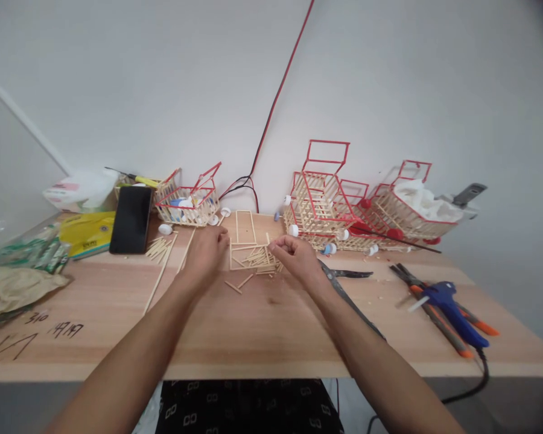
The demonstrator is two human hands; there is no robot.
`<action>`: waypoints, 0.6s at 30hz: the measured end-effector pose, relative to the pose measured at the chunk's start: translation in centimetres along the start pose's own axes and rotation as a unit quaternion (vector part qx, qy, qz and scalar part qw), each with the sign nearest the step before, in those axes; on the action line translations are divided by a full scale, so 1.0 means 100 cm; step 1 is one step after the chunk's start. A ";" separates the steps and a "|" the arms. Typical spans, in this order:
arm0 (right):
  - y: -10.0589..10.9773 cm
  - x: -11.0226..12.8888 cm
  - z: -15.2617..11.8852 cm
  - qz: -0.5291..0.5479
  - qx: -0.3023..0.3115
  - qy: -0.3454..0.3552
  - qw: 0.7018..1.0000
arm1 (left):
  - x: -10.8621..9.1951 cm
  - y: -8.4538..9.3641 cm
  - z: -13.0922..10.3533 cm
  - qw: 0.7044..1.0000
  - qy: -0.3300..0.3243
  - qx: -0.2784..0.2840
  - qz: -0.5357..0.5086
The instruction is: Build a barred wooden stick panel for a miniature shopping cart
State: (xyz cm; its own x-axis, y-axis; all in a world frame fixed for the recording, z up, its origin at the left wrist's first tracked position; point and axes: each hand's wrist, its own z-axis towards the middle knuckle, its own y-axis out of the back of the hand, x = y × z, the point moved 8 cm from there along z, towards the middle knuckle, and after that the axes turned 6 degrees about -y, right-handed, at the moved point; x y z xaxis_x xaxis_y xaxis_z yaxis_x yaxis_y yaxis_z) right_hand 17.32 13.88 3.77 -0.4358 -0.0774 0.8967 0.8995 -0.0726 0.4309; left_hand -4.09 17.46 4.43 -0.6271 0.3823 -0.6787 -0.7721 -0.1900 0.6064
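Small wooden sticks (259, 257) lie in a loose pile on the wooden table, over a flat rectangular frame made of thin sticks (230, 256). A second flat stick frame (245, 226) adjoins it toward the wall. My left hand (207, 247) is at the frames' left side, its fingers drawn together; what they hold, if anything, is too small to make out. Over the pile's right edge, my right hand (295, 253) has thumb and forefinger pinched, and whatever may be between them is not clear. Two loose sticks (239, 284) lie nearer me.
Miniature stick carts with red edges (319, 199) stand at the back right, another (187, 205) back left. A phone (131, 220) leans there beside a yellow packet (87, 234). A blue glue gun (457, 313), pliers (434, 313) and black-handled cutters (344, 289) lie right.
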 end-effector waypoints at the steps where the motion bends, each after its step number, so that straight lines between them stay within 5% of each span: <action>1: -0.001 0.001 -0.001 0.006 -0.002 0.007 1.000 | -0.008 0.002 0.000 1.000 -0.024 -0.014 -0.008; 4: -0.005 0.008 -0.006 -0.001 -0.009 0.038 0.999 | -0.022 -0.018 -0.004 0.984 -0.006 0.043 -0.173; 8: -0.011 0.014 -0.011 -0.025 -0.013 0.069 0.997 | -0.029 -0.055 -0.014 0.910 0.086 0.130 -0.383; 14: -0.016 0.014 -0.010 -0.032 0.014 0.073 0.997 | -0.030 -0.062 -0.016 0.881 0.095 0.121 -0.447; 18: 0.010 0.043 -0.028 -0.096 -0.012 0.117 0.988 | -0.027 -0.058 -0.014 0.888 0.080 0.104 -0.440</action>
State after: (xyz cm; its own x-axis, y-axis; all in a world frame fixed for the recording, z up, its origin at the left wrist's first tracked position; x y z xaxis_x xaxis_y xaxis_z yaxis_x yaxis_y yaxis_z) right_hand 16.21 10.70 7.79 -0.5957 -0.2869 0.7502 0.8002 -0.1320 0.5850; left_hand 1.88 16.26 2.15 0.1906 0.1638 -0.9679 -0.9451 0.2973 -0.1358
